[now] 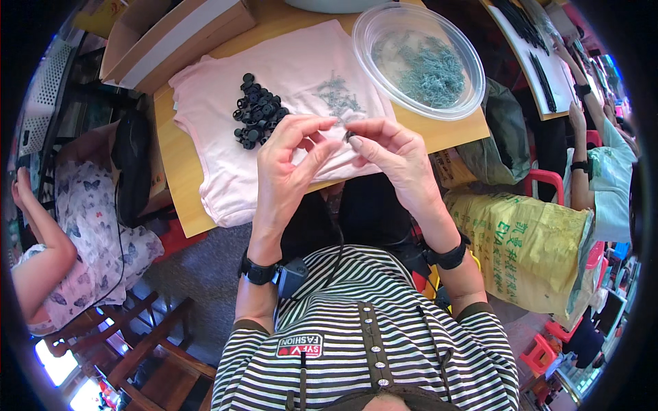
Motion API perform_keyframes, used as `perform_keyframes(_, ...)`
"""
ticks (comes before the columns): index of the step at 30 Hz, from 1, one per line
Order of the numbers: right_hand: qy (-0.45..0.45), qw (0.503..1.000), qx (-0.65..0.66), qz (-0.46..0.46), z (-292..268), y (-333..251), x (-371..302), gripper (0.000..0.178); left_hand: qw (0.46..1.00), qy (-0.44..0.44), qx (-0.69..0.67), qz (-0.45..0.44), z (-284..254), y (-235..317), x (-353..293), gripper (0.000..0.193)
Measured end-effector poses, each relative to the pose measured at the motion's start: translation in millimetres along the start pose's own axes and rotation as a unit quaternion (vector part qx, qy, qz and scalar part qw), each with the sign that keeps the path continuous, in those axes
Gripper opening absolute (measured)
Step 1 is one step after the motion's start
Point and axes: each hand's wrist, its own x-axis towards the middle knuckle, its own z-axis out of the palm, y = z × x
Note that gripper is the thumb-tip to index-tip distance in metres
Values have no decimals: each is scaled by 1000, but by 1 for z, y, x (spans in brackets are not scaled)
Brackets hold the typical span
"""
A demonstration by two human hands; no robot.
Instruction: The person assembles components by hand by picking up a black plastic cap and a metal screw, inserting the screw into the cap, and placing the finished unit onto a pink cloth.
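Above the near edge of a pink cloth (226,175), my two hands almost meet. My right hand (404,151) pinches a small black part (349,135) between thumb and index finger. My left hand (295,154) is closed beside it, thumb and index finger curled toward each other; anything between them is too small to make out. Just beyond my left hand lies a pile of round black plastic parts (259,113). To its right, a loose scatter of tiny grey metal pieces (336,94) rests on the cloth.
A clear round tub (367,65) of similar small grey pieces (435,75) stands at the table's far right. A cardboard box (181,44) sits far left on the wooden table (179,175). Yellow sack (528,243) at right; people sit on both sides.
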Motion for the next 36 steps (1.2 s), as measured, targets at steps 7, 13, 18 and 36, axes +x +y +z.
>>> perform_keyframes(7, 96, 822, -510, -234, -12, 11, 4, 15, 974, 6, 226, 1, 19, -20, 21, 18)
perform_keyframes(13, 72, 766, -578, -272, -10, 9, -2, 16, 975, 21, 222, -18, 21, -19, 19, 15)
perform_keyframes(18, 52, 766, -584, -262, -17, 6, -1, 17, 981, 9, 189, -35, 13, -19, 11, 13)
perform_keyframes(36, 60, 865, -438, -238, -3, -1, -2, 19, 987, 66, 146, -23, 0, -14, -4, 23)
